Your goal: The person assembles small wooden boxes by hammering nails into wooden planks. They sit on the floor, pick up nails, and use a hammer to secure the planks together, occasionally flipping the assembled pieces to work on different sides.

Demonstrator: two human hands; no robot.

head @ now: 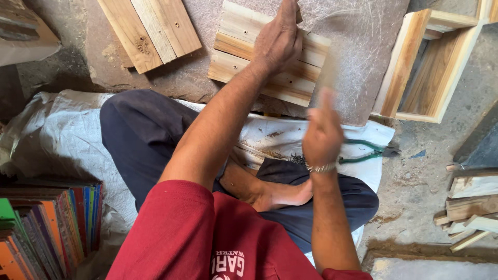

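Nearest, the right hand (pixel 322 132) hovers above the lap, fingers curled loosely with one raised; whether it grips anything I cannot tell, as it is blurred. Just beyond it lie green-handled metal pliers (pixel 369 151) on the white woven sack (pixel 57 135). Farther off, the left hand (pixel 279 39) presses flat, fingers together, on the pale slatted wooden panel (pixel 244 52) resting on the stone slab (pixel 358 46), beside an open wooden box frame (pixel 399 67).
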